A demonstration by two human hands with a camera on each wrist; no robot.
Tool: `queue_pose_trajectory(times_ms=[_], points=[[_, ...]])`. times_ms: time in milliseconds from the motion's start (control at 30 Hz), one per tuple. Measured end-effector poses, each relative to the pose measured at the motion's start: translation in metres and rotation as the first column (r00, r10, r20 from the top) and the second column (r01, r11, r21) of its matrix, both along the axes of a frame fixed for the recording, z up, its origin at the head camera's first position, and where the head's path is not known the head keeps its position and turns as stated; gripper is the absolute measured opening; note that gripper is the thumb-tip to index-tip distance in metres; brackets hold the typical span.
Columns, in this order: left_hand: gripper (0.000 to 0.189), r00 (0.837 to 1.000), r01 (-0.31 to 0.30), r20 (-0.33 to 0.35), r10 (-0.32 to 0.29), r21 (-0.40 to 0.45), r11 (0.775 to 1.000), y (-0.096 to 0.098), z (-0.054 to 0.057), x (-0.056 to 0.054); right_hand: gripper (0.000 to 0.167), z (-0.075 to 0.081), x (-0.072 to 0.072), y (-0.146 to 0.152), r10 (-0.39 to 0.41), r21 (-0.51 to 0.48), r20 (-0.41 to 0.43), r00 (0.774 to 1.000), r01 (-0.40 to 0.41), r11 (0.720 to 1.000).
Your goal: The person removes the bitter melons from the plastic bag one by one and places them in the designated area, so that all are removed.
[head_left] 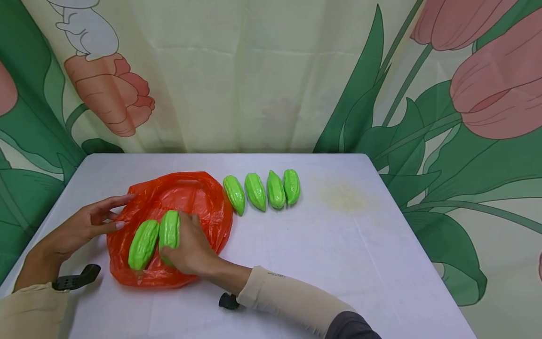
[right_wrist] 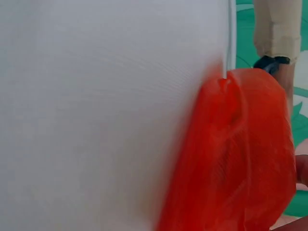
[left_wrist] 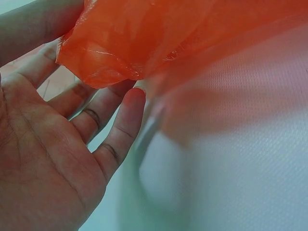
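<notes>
A red plastic bag [head_left: 186, 190] lies spread on the table's left half. On it rests one bright green, ridged bitter melon [head_left: 143, 245]. My right hand [head_left: 190, 247] grips a second bitter melon [head_left: 169, 230] just beside it, thumb at the near end and fingers over the far side. At the bag's left edge my left hand [head_left: 95, 221] has its fingers spread and nearly straight, fingertips touching the plastic. The left wrist view shows its palm [left_wrist: 43, 154] and the bag's edge [left_wrist: 115, 53] by the fingers. Only red plastic [right_wrist: 250, 144] shows large in the right wrist view; the held melon is hidden there.
Several more bitter melons [head_left: 255, 192] stand in a row right of the bag, toward the table's far side. The table [head_left: 330, 263] has a white cover with a faint yellowish stain. Behind it hangs a printed curtain [head_left: 254, 94] with tulips and a carrot.
</notes>
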State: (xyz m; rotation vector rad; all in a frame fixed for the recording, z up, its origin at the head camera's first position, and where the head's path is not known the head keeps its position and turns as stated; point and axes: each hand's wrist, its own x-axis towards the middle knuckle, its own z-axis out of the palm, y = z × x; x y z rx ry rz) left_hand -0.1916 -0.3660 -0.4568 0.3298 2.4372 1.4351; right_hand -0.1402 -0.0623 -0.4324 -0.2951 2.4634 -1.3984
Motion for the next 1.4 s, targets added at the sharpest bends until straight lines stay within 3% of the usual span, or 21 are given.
queue_pose_trajectory(times_ms=[267,833,1400], points=[[0.075,1.000,0.000,0.008,0.000,0.001,1.000,-0.002,-0.001,0.000,0.092,0.012,-0.007,0.007,-0.039,-0.063,-0.001,0.999,0.039,0.997],[0.079,1.000,-0.007,0.004,0.007,-0.001,1.000,-0.001,-0.003,-0.003,0.095,0.027,-0.023,0.034,-0.073,-0.090,-0.047,0.996,0.069,0.994],[0.078,1.000,-0.008,0.011,0.008,-0.007,1.000,0.000,-0.002,-0.005,0.093,0.035,-0.047,0.071,-0.195,-0.130,-0.111,0.975,0.180,0.975]])
